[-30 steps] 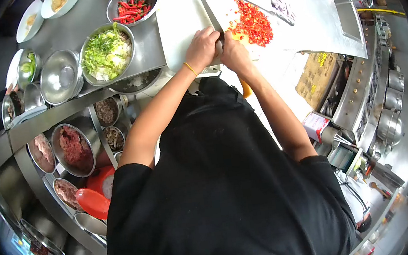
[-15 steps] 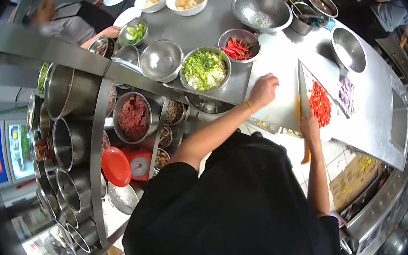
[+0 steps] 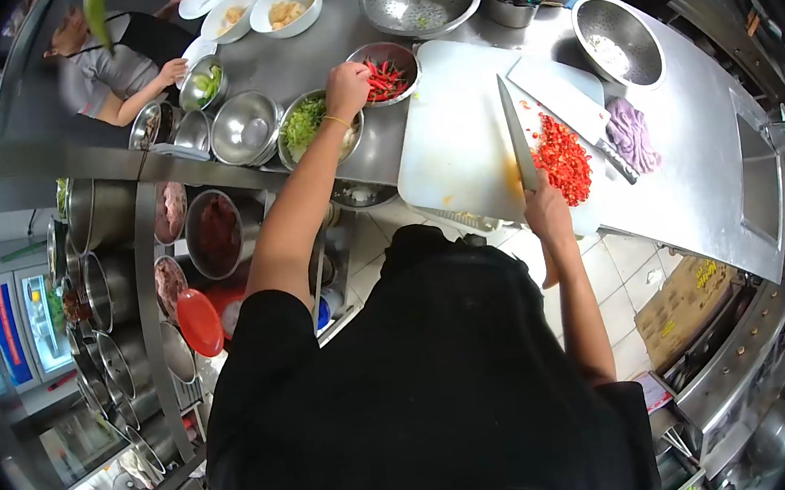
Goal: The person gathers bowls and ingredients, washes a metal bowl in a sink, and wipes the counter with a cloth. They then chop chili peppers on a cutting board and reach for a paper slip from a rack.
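Note:
My left hand (image 3: 348, 90) is at the near left rim of a metal bowl of red chilies (image 3: 385, 79). Its fingers are curled together, and whatever is in them is hidden. My right hand (image 3: 548, 209) is wrapped round the handle of a long knife (image 3: 518, 131), whose blade rests on the white cutting board (image 3: 449, 115). Chopped red chilies (image 3: 564, 162) lie in a pile just right of the blade. Beyond the pile, a second, broad-bladed knife (image 3: 561, 101) lies flat beside sliced purple onion (image 3: 631, 136).
A bowl of chopped greens (image 3: 305, 125) and stacked steel bowls (image 3: 244, 128) stand left. A colander (image 3: 419, 0) is at the back, another perforated bowl (image 3: 620, 41) at the right. Across the table a co-worker (image 3: 121, 73) reaches toward the dishes. A shelf rail (image 3: 50, 169) runs along the left.
My left hand has moved from above the cutting board leftward to the chili bowl. My right hand keeps its hold on the knife. The camera view has shifted.

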Action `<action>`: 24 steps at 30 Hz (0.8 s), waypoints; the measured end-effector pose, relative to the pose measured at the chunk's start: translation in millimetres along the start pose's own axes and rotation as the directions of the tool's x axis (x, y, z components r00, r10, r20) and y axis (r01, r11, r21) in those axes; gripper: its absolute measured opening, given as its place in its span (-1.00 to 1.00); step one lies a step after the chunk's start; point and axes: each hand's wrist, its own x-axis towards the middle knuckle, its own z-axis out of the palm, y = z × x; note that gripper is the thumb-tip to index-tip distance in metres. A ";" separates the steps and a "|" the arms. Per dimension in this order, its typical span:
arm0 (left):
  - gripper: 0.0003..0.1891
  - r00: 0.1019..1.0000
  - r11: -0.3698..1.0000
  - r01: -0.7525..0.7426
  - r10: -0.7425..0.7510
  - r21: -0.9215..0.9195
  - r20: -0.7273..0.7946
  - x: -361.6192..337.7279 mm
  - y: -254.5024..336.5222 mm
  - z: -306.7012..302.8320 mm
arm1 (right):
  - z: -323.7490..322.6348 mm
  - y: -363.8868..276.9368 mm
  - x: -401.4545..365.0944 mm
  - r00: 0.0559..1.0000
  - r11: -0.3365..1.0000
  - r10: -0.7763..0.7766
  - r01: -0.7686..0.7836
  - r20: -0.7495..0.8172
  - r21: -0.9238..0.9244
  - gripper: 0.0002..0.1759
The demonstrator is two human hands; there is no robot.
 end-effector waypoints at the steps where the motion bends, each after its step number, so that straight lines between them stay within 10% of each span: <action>1: -0.89 1.000 1.000 -0.009 0.009 0.002 0.005 4.7 -0.4 3.7 | -0.3 2.4 -0.2 1.000 1.000 -0.003 0.003 0.001 -0.015 -0.54; 11: -0.85 0.866 0.787 -0.343 0.054 0.513 0.497 31.5 21.0 34.2 | 1.0 -1.2 -12.5 0.998 0.998 -0.047 0.049 -0.041 0.048 -0.69; 17: -0.89 0.888 0.867 -0.311 0.119 0.389 0.444 48.5 13.1 31.9 | 0.4 -5.9 -10.6 0.995 0.993 -0.093 0.096 -0.043 0.075 -0.69; 24: -0.92 0.996 0.996 -0.088 0.088 -0.010 0.034 30.5 41.8 -10.7 | 1.9 -10.4 -3.0 0.993 0.984 -0.117 0.113 0.021 0.139 -0.74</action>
